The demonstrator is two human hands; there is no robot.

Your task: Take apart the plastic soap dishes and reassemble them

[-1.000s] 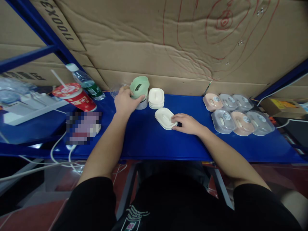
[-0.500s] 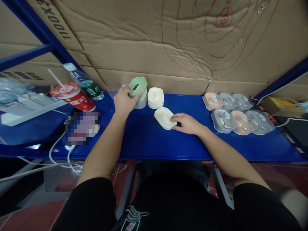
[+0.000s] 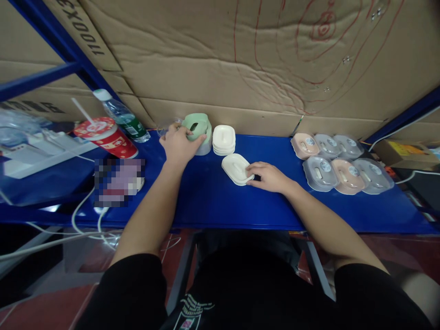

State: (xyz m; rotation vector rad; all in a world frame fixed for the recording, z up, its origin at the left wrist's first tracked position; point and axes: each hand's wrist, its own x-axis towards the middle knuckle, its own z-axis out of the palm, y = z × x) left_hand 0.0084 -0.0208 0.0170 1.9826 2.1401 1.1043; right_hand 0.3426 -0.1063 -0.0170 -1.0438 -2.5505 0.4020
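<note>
My left hand (image 3: 182, 144) grips a light green plastic dish (image 3: 196, 121) with a dark oval slot, thumb on its near edge and fingers on its left side. It sits tilted on a stack of similar green and greyish pieces (image 3: 205, 149). My right hand (image 3: 270, 176) pinches the right edge of a cream-white oval dish (image 3: 235, 167), which rests on the table and seems to be doubled. Behind that stands a short stack of cream square dishes (image 3: 224, 137). Beside my left fingers, clear plastic covers (image 3: 168, 124) are partly hidden.
Several lidded boxes (image 3: 320, 172), grey and peach, stand in two rows on the right of the blue table (image 3: 213, 206). A red paper cup (image 3: 110, 137) with a straw, a water bottle (image 3: 127, 121) and white cables (image 3: 74, 215) occupy the left. Cardboard (image 3: 192, 55) walls the back.
The green dish in my left hand has come down and tipped flatter against the stack. My right hand keeps its pinch on the cream dish. The view has shifted slightly.
</note>
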